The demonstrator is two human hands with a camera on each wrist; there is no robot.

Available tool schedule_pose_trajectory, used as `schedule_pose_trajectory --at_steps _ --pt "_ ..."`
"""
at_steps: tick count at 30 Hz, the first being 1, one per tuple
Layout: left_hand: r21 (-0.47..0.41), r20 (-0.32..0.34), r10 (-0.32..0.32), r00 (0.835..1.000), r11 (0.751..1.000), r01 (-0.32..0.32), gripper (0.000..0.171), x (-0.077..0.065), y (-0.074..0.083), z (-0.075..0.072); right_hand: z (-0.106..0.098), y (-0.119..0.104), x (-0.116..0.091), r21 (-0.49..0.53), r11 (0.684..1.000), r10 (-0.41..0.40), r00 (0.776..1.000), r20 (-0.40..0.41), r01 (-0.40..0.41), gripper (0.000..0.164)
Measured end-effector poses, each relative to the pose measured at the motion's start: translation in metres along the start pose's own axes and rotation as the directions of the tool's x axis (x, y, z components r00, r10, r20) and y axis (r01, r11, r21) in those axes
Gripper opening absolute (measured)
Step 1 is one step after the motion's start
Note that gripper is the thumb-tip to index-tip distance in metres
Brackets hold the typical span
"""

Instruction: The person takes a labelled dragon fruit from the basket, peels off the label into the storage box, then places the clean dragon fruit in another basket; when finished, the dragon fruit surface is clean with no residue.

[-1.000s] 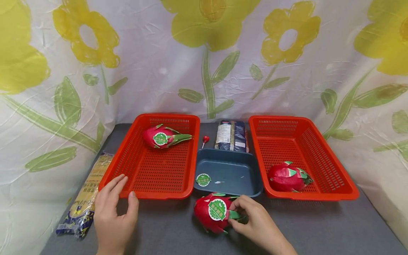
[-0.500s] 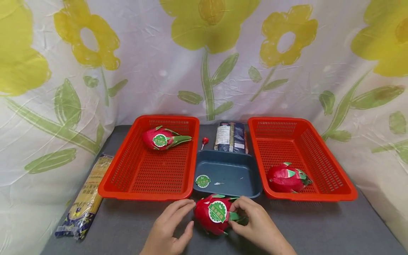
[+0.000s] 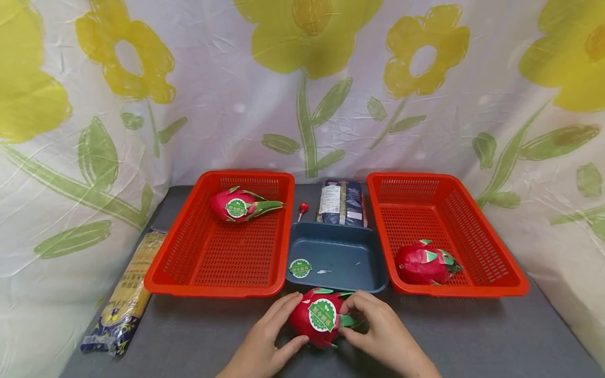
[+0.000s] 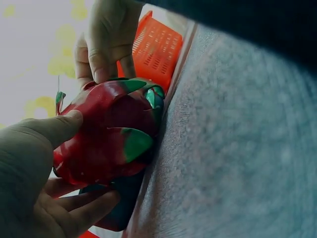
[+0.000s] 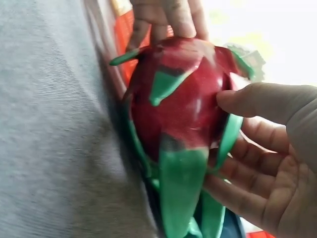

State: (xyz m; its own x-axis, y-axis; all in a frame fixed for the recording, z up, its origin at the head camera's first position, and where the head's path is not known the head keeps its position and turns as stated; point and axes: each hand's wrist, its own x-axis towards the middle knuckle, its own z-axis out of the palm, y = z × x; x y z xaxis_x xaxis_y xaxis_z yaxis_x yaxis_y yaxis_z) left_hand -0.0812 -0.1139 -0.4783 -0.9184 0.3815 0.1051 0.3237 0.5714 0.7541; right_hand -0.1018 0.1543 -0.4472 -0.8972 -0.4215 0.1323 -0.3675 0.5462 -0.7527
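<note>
A dragon fruit (image 3: 305, 321) with a round green-and-white sticker (image 3: 322, 315) lies on its side on the grey table, in front of the blue tray (image 3: 340, 257). My left hand (image 3: 264, 341) grips its rounded left end, thumb on the near side and fingers on the far side. At the leafy right end, my right hand (image 3: 383, 333) holds the fruit between thumb and fingers. The right wrist view shows the right thumb (image 5: 250, 101) against the red skin, and its fingers lie by the green leaves. Seen from the left wrist, the left fingertips (image 4: 96, 206) reach the fruit's side.
A left red basket (image 3: 215, 290) holds one dragon fruit (image 3: 224, 205); a right red basket (image 3: 460, 290) holds another dragon fruit (image 3: 420, 265). Behind the tray are a lollipop (image 3: 303, 208) and a dark packet (image 3: 347, 202). A yellow noodle packet (image 3: 125, 294) lies far left.
My left hand has come from the left basket's front edge rightward to the dragon fruit and taken hold of its left end. The right hand stays on the fruit, which has barely moved.
</note>
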Motion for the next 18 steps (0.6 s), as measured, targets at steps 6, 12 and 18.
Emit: schedule_pose_trajectory --at_steps 6,12,18 --pt "-0.06 -0.002 -0.007 1.0 0.998 0.007 0.078 -0.001 -0.004 0.003 -0.009 -0.005 0.005 0.057 0.996 -0.062 0.998 0.002 0.061 0.019" --pt "-0.056 -0.013 0.01 1.0 0.998 -0.011 0.079 -0.001 -0.005 0.005 -0.011 -0.021 0.012 0.067 0.998 -0.006 1.0 -0.026 0.008 0.008" --pt "-0.044 -0.033 0.023 0.999 0.999 -0.024 0.078 -0.001 -0.005 0.005 -0.006 -0.038 0.016 0.037 0.998 0.057 0.996 -0.062 -0.055 0.011"
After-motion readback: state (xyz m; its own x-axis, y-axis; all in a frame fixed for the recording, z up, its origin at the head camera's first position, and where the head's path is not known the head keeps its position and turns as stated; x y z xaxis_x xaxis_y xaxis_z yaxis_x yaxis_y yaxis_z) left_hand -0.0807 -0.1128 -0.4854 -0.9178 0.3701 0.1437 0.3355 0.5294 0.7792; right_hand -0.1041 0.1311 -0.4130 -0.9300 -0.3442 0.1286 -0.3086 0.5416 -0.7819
